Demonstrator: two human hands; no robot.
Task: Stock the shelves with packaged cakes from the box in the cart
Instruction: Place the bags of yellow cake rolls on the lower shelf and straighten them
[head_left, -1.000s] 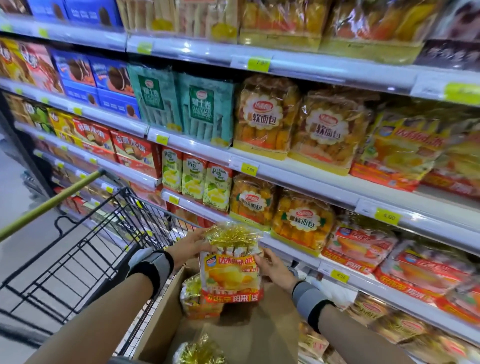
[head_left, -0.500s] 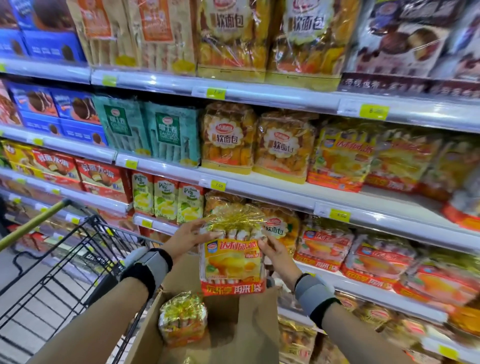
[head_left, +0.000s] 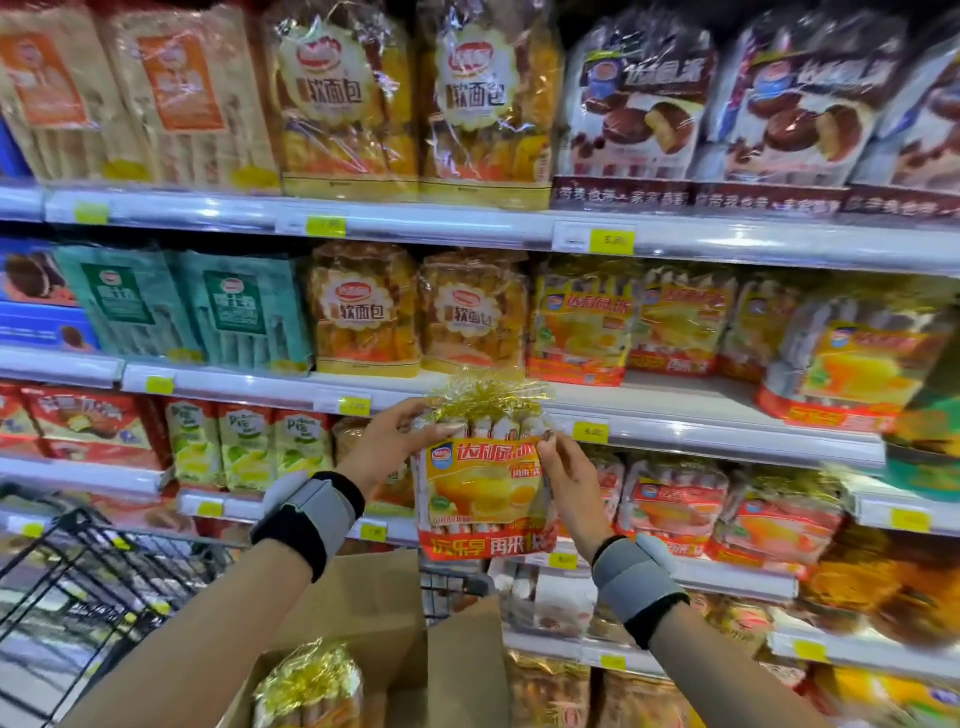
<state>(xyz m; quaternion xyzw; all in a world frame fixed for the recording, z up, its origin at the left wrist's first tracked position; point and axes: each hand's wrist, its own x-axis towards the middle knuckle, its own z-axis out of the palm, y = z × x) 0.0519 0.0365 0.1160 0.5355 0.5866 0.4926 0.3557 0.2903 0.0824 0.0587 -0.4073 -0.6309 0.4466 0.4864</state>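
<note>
Head view: both hands hold one packaged cake bag (head_left: 485, 480) upright in front of the shelving, above the cardboard box (head_left: 363, 618) that sits in the wire cart (head_left: 93, 566). Left hand (head_left: 387, 447) grips the bag's upper left edge, fingers curled over the top just below the gold-printed gathered film. Right hand (head_left: 569, 486) pinches the upper right edge — thumb and fingertips on the wrapper. Each wrist carries a grey-and-black band.

Bag: clear film, orange-yellow label, red strip along the bottom. It is level with the price rail (head_left: 675, 428) of the middle shelf and not resting on any shelf board.

Matching yellow-label cake bags (head_left: 582, 325) stand on the shelf just above and to the right of the held bag; there is bare shelf board in front of them. Similar bags with red labels (head_left: 675, 512) sit on the shelf below, right of the right hand.

Inside the box — one more bag with a gold top (head_left: 306, 686), lying near the lower frame edge. Right side of the frame is motion-blurred; labels there are unreadable.
</note>
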